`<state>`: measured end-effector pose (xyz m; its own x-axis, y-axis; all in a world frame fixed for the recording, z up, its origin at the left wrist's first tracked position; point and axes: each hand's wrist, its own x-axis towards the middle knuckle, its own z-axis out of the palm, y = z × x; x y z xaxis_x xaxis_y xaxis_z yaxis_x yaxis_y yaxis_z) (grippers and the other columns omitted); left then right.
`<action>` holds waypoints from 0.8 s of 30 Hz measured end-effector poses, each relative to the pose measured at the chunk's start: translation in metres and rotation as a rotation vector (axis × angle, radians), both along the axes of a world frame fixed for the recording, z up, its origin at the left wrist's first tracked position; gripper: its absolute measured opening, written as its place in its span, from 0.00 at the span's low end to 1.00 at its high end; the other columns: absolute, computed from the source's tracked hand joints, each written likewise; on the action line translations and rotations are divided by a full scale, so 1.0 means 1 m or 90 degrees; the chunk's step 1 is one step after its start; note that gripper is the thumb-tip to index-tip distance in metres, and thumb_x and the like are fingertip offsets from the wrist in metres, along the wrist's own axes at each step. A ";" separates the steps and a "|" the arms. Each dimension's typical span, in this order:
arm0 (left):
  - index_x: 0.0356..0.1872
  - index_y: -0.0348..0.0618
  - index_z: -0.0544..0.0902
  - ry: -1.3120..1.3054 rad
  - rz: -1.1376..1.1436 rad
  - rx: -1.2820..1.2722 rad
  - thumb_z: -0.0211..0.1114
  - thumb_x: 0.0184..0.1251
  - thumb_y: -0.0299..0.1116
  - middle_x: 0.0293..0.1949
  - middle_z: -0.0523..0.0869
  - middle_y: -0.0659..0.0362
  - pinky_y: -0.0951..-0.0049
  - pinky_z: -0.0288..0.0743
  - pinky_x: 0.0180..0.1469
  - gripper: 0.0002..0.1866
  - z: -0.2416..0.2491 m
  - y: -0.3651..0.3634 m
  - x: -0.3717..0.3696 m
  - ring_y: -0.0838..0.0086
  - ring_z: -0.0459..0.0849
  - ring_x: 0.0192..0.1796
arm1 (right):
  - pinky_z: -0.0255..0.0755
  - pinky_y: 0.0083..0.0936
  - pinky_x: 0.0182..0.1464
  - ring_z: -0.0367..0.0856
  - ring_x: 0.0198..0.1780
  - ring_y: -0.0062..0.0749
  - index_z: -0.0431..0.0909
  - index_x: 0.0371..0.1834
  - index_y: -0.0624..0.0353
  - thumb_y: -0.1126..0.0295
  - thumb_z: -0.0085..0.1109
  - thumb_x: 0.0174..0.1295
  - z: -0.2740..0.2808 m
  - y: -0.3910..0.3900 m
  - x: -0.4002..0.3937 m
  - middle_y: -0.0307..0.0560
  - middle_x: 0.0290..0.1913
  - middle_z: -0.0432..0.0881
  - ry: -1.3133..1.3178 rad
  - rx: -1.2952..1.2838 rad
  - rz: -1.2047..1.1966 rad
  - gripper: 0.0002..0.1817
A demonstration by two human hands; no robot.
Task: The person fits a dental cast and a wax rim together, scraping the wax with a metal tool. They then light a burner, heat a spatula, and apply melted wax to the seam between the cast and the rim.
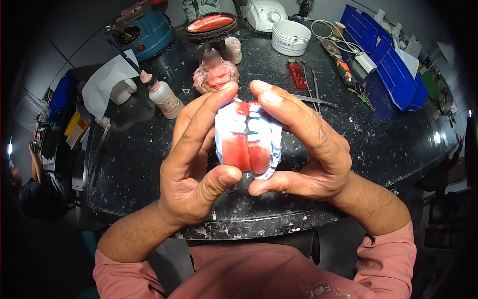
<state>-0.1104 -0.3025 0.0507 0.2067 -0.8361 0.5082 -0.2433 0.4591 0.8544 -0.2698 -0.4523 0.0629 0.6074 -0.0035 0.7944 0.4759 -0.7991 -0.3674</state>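
Note:
Over the front of the bench I hold a pair of white plaster dental casts (273,144) face to face, with red wax (235,153) along their meeting edges. The seam between them runs nearly vertical, and dark gaps show among the teeth. My left hand (191,159) grips the left cast, fingers over its far side and thumb at the near end of the wax. On the opposite side, my right hand (318,144) is closed round the other cast, its thumb near the bottom edge. The casts' undersides are hidden.
Behind my hands lie a pink lumpy mass (216,74) and a pan of red wax (211,24). A dropper bottle (164,99) stands left. A white tub (291,39), red-handled tool (297,74) and blue bins (393,74) are at back right.

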 end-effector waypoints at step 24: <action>0.75 0.33 0.62 0.086 0.009 0.011 0.63 0.74 0.50 0.66 0.66 0.52 0.65 0.65 0.72 0.39 -0.001 -0.004 -0.007 0.67 0.70 0.71 | 0.73 0.39 0.69 0.75 0.69 0.42 0.64 0.73 0.70 0.67 0.83 0.47 -0.011 0.012 -0.001 0.60 0.71 0.72 0.118 0.255 -0.010 0.50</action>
<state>-0.1174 -0.3068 0.0499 0.2846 -0.8408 0.4604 -0.1315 0.4415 0.8876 -0.2705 -0.4407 0.0523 0.7368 -0.2994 0.6062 0.3621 -0.5824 -0.7278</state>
